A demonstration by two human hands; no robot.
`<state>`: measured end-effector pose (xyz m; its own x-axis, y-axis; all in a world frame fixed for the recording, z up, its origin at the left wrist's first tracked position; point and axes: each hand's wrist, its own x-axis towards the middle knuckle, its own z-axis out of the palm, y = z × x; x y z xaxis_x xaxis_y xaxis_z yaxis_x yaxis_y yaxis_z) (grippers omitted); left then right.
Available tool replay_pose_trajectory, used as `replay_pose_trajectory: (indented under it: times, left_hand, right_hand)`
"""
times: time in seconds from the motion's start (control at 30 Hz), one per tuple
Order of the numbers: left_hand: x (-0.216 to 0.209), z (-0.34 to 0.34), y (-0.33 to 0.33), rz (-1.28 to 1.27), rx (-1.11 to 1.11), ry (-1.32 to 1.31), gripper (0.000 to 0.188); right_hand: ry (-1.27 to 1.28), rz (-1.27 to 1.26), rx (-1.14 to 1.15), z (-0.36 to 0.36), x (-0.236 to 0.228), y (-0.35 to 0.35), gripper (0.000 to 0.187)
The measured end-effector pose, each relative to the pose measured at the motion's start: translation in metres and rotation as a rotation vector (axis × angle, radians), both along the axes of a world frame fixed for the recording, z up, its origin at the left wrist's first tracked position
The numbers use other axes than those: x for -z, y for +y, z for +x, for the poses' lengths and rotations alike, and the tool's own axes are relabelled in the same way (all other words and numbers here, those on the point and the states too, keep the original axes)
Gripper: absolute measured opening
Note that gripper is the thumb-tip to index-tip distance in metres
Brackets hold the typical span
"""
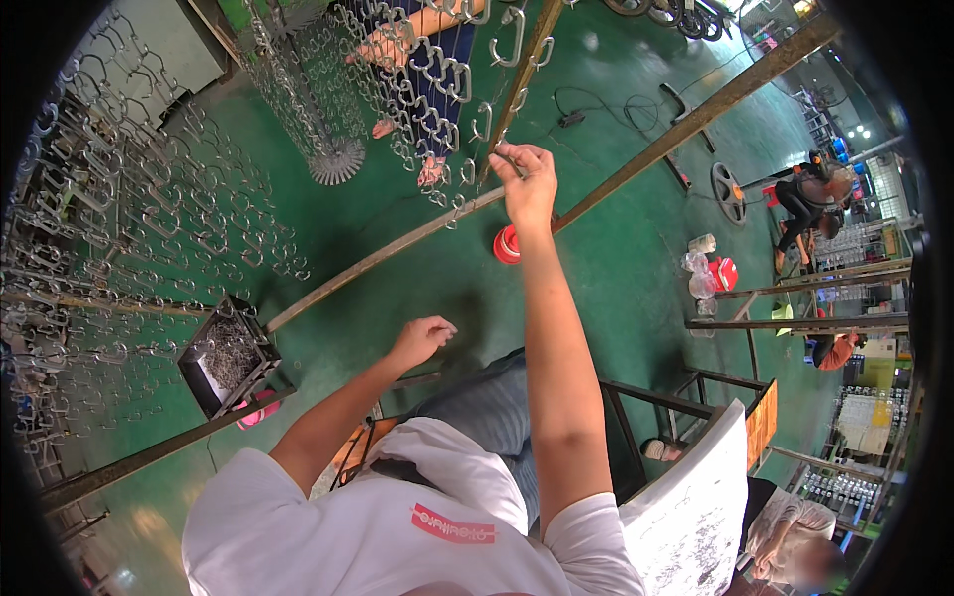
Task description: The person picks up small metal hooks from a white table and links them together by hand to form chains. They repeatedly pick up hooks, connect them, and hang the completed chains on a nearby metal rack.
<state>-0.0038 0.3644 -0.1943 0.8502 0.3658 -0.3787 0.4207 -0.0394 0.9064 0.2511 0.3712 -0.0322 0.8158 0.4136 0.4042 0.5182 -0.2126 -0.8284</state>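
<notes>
My right hand (532, 184) is raised beside a vertical metal bar of the rack (527, 70), with thumb and fingers pinched together. What it pinches, if anything, is too small to name. Just left of its fingertips hang silver carabiners (467, 171) on strings. Lower down, in front of my body, my left hand (424, 341) has its fingers bent and pressed together. Something small may be at its fingertips, but I cannot make it out. Many more carabiners (189, 199) hang in rows on the left.
A black metal tray (266, 350) of small metal pieces stands at the left. A slanting frame bar (388, 248) crosses ahead. Another person's arm (427, 22) reaches among the far carabiners. A red container (507, 245) sits on the green floor; a chair (696, 497) is behind me.
</notes>
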Motion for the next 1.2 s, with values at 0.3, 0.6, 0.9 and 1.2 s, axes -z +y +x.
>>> replay_pose_trajectory:
  times: [0.3,0.6,0.9,1.2]
  left_hand:
    - [0.008,-0.006,0.003,-0.003,-0.026,-0.029,0.015]
    - [0.001,-0.004,0.0,0.031,0.002,-0.006,0.016]
    - [0.0,-0.008,-0.006,0.02,0.046,0.024,0.015]
    - [-0.006,0.009,-0.034,0.049,0.149,-0.011,0.017]
  right_hand:
    - [0.139,0.101,-0.056,-0.015,0.013,0.012,0.016]
    - [0.086,0.09,0.01,-0.027,0.014,-0.002,0.018]
    - [-0.012,0.16,0.08,-0.028,-0.002,-0.023,0.014]
    - [0.067,0.181,0.127,-0.058,-0.056,-0.106,0.01]
